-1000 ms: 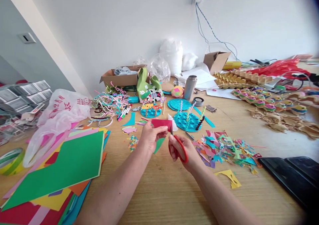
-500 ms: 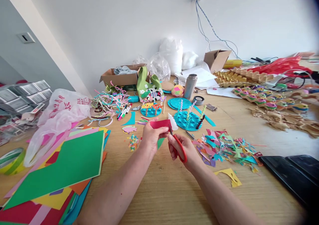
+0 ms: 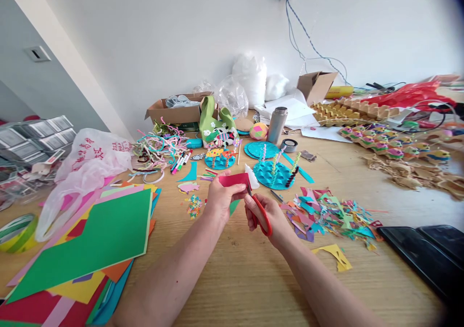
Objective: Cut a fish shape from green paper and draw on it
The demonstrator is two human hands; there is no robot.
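Red paper [image 3: 235,179]: pinched in left grip [image 3: 220,200] | right grip [image 3: 277,220]: curled round scissors [image 3: 267,220], blades [image 3: 249,189] at paper's edge

Just one head cam, looking forward and down across the table [image 3: 232,274], left hand [image 3: 218,199] and right hand [image 3: 277,223] fairly close, wall [image 3: 163,37] beyond.

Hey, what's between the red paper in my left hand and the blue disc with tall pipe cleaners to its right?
In the head view, a white bottle shows there, partly hidden behind the red paper and close to the blue disc.
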